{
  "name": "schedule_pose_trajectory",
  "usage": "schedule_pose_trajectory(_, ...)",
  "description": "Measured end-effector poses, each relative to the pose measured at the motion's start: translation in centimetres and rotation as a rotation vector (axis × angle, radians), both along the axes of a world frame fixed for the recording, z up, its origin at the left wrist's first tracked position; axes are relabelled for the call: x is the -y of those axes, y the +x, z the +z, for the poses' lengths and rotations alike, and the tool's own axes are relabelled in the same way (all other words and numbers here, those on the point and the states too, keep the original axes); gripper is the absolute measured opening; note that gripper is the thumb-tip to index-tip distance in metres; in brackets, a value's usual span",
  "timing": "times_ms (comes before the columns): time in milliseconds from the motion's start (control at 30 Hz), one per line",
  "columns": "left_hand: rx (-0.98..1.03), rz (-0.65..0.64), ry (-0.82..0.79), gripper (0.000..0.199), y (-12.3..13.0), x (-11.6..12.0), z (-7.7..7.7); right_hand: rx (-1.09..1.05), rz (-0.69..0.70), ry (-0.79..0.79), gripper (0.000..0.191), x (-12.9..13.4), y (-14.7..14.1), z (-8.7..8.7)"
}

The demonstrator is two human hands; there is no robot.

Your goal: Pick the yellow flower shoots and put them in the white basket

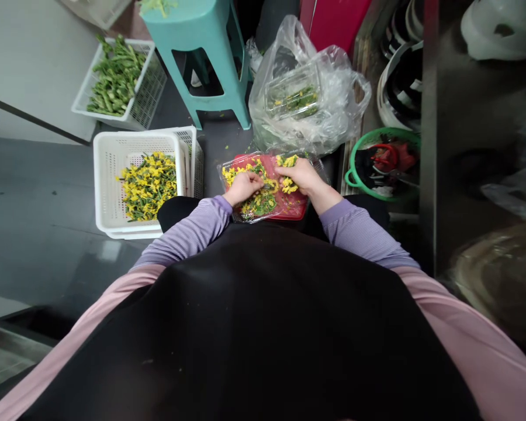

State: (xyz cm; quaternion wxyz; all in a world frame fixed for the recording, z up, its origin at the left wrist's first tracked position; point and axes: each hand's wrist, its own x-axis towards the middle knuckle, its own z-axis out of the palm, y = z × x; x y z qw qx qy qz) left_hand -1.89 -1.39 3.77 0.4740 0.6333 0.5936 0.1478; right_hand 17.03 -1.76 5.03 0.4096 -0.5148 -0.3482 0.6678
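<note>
A clear plastic box (247, 216) with its lid folded open lies on a red tray (298, 214) in front of my lap. Yellow flowers with green stems (258, 203) fill part of the box. Over this side, my left hand (244, 186) is closed in a pinch; what sits between its fingertips is too small to make out. My right hand (301, 174) is wrapped round a small bunch of yellow flowers (288, 185), with blossoms showing above and below its fingers. The two hands are close together but apart.
Left of me stands a white basket (103, 175) of yellow flowers, with a crate (151, 96) of green stems behind it. A turquoise stool (193, 47) and a plastic bag (333, 123) holding a filled clear box are ahead. A green basin (355, 158) sits right.
</note>
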Motion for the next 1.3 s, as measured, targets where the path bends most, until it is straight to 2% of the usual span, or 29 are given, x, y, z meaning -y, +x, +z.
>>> schedule_pose_trajectory(67, 0.228, 0.190, -0.192, 0.008, -0.2, 0.6, 1.4, 0.164, 0.119, 0.061, 0.023, 0.3, -0.3, -0.3)
schedule_pose_trajectory(167, 0.397, 0.330, -0.337, 0.010, 0.0, 1.5, 2.9, 0.328, 0.303, 0.102, 0.022, 0.6, -0.7, -0.1)
schedule_pose_trajectory(300, 0.487, 0.393, -0.444, 0.012, 0.2, 2.2, 4.0, 0.386, 0.409, 0.182, 0.023, 0.8, -1.0, 0.0)
schedule_pose_trajectory(433, 0.497, 0.371, -0.392, 0.011, 0.0, 2.0, 5.1, 0.335, 0.437, 0.251, 0.028, 0.7, -0.8, -0.2)
schedule_pose_trajectory(533, 0.510, 0.243, -0.341, 0.009, -0.4, 1.5, 5.5, 0.220, 0.424, 0.231, 0.031, 0.6, -0.4, 0.1)
schedule_pose_trajectory(600, 0.458, 0.107, -0.317, 0.007, -0.7, 1.3, 4.9, 0.111, 0.359, 0.174, 0.035, 0.5, 0.1, 0.6)
schedule_pose_trajectory(667, 0.275, -0.058, -0.216, 0.010, -0.8, 1.3, 3.5, -0.003, 0.229, 0.091, 0.038, 0.3, 0.6, 1.0)
schedule_pose_trajectory(767, -0.172, -0.332, 0.096, 0.020, -0.3, 1.8, 0.7, -0.134, 0.045, -0.035, 0.035, -0.2, 1.0, 1.3)
schedule_pose_trajectory(833, -0.419, -0.513, 0.268, 0.019, 0.5, 2.2, -0.9, -0.174, -0.004, -0.082, 0.034, -0.5, 1.0, 1.3)
schedule_pose_trajectory(900, -0.560, -0.643, 0.338, 0.022, 1.2, 2.6, -1.8, -0.180, 0.002, -0.087, 0.035, -0.5, 0.9, 1.3)
schedule_pose_trajectory(933, -0.602, -0.665, 0.344, 0.024, 1.4, 2.6, -2.1, -0.167, 0.009, -0.078, 0.036, -0.4, 0.8, 1.2)
schedule_pose_trajectory(1000, -0.636, -0.614, 0.324, 0.026, 1.5, 2.5, -2.3, -0.103, 0.018, -0.055, 0.037, -0.2, 0.8, 1.1)
schedule_pose_trajectory(1067, -0.583, -0.487, 0.267, 0.023, 1.1, 2.3, -2.2, 0.014, 0.022, -0.030, 0.034, 0.0, 0.8, 1.0)
schedule_pose_trajectory(1167, -0.351, -0.268, 0.170, 0.011, 0.3, 2.1, -1.5, 0.223, 0.087, 0.011, 0.027, 0.2, 0.8, 0.8)
schedule_pose_trajectory(1300, 0.017, 0.011, -0.013, 0.009, 0.6, 3.0, 0.2, 0.468, 0.288, 0.011, 0.022, 0.7, 0.0, 0.9)
